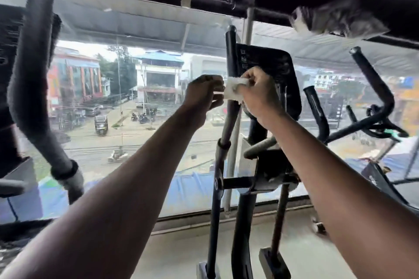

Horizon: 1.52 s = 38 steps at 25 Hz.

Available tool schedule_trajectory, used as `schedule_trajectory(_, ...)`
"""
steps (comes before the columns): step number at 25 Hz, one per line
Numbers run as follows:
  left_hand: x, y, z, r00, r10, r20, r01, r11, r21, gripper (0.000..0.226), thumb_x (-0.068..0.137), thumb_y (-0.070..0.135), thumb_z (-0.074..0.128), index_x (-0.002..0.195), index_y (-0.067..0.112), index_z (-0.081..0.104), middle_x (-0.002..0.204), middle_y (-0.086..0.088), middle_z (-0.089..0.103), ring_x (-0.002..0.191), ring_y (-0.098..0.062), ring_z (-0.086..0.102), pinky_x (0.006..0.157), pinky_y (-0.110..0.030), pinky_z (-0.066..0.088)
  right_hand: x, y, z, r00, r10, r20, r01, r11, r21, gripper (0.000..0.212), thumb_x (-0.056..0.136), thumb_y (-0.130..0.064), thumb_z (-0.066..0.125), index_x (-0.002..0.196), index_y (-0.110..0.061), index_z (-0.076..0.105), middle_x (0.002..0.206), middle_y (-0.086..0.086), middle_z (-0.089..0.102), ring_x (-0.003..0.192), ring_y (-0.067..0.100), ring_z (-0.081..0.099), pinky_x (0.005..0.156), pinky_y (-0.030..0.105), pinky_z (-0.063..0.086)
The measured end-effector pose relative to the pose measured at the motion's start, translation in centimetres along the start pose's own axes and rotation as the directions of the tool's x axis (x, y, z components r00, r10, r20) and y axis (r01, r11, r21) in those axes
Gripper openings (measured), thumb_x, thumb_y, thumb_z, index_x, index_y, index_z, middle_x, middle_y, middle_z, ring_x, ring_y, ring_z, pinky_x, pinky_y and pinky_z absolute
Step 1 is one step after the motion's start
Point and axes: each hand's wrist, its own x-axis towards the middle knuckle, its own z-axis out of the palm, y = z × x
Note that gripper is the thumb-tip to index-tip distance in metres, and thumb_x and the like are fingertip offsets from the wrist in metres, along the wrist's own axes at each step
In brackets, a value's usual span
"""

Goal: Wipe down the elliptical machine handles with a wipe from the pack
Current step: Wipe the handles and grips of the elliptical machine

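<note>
The elliptical's left moving handle (230, 52) is a dark upright bar rising in front of the black console (269, 63). A white wipe (232, 90) is held against this bar at about mid height. My right hand (256, 88) grips the wipe's right side, fingers curled. My left hand (205, 93) pinches the wipe's left edge. The right moving handle (316, 108) stands untouched to the right of the console. No wipe pack is in view.
A thick padded handle of another machine (29, 70) rises close at the left. Black handlebars of a further machine (374, 88) stand at the right. A large window (136, 108) over a street lies straight ahead, the grey floor (181, 256) below.
</note>
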Motion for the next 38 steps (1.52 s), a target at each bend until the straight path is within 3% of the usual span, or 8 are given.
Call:
schedule_trajectory(9,15.3,-1.0,2.1,0.994,0.104,0.038,-0.104,0.995,0.009,0.016,0.094,0.011,0.052,0.086,0.019,0.064,0.082,-0.003,0.062,0.075,-0.019,0.056,0.073,-0.028,0.052,15.5,5.3,2.8,0.929,-0.268,-0.255,0.172,0.923,-0.344,0.018,0.081,-0.009,0.062,0.096,-0.015,0.07,0.102,0.009,0.059,0.085,0.018,0.058,0.073,0.028,0.05)
schedule_trajectory(12,18.3,-0.9,3.5,0.988,0.149,0.03,-0.15,0.989,0.013,0.013,0.095,0.015,0.053,0.087,0.02,0.061,0.084,-0.001,0.059,0.075,-0.017,0.054,0.072,-0.028,0.049,17.9,6.8,3.3,0.955,-0.274,-0.115,0.231,0.928,-0.294,0.018,0.085,-0.017,0.065,0.099,-0.009,0.074,0.093,0.007,0.064,0.066,0.006,0.052,0.058,0.006,0.043)
schedule_trajectory(16,22.8,-1.1,5.0,0.984,0.18,-0.013,-0.18,0.983,-0.024,0.013,0.098,0.016,0.049,0.098,0.017,0.061,0.08,0.0,0.056,0.065,-0.014,0.05,0.059,-0.023,0.043,21.2,8.5,5.2,0.933,-0.36,-0.014,0.347,0.908,-0.233,0.011,0.084,-0.015,0.07,0.092,-0.011,0.077,0.077,-0.012,0.061,0.066,-0.004,0.054,0.06,0.003,0.04)
schedule_trajectory(21,25.8,-1.5,5.8,0.991,0.13,-0.017,-0.131,0.984,-0.117,0.019,0.099,0.026,0.048,0.107,0.016,0.061,0.08,-0.002,0.052,0.057,-0.012,0.044,0.049,-0.02,0.035,28.5,6.8,7.1,0.893,-0.438,-0.105,0.386,0.863,-0.326,0.009,0.082,-0.011,0.069,0.087,-0.009,0.077,0.09,0.0,0.069,0.082,0.011,0.059,0.097,0.036,0.046)
schedule_trajectory(24,27.1,-1.4,5.2,0.993,0.114,0.015,-0.11,0.981,-0.16,0.029,0.101,0.037,0.042,0.112,0.016,0.059,0.086,-0.003,0.054,0.062,-0.012,0.048,0.051,-0.022,0.038,28.9,6.6,7.3,0.914,-0.388,-0.118,0.323,0.872,-0.368,0.009,0.082,-0.014,0.067,0.083,-0.011,0.075,0.081,-0.001,0.069,0.07,0.009,0.059,0.071,0.026,0.05)
schedule_trajectory(28,28.0,-1.7,5.0,0.991,0.112,0.078,-0.093,0.972,-0.216,0.032,0.103,0.04,0.037,0.104,0.018,0.061,0.083,-0.001,0.06,0.066,-0.012,0.051,0.055,-0.022,0.04,25.7,7.5,5.0,0.945,-0.292,0.144,0.323,0.9,-0.292,0.01,0.072,-0.023,0.078,0.073,-0.014,0.073,0.054,-0.007,0.06,0.043,0.002,0.047,0.049,0.011,0.036)
schedule_trajectory(34,29.1,-2.6,5.7,0.988,0.14,0.058,-0.112,0.934,-0.34,0.035,0.102,0.043,0.037,0.09,0.021,0.061,0.069,0.001,0.056,0.06,-0.012,0.048,0.058,-0.027,0.038,30.7,5.8,8.5,0.879,-0.45,-0.156,0.323,0.804,-0.499,0.01,0.082,-0.013,0.064,0.084,-0.016,0.074,0.089,0.0,0.065,0.075,0.009,0.052,0.06,0.016,0.03)
schedule_trajectory(38,29.4,-2.0,5.3,0.977,0.199,0.077,-0.171,0.945,-0.279,0.039,0.101,0.05,0.032,0.105,0.022,0.059,0.08,0.001,0.059,0.064,-0.012,0.051,0.057,-0.026,0.039,28.4,6.3,7.3,0.915,-0.402,0.033,0.361,0.779,-0.513,0.009,0.075,-0.02,0.072,0.083,-0.017,0.077,0.076,-0.008,0.062,0.063,0.002,0.052,0.059,0.005,0.032)
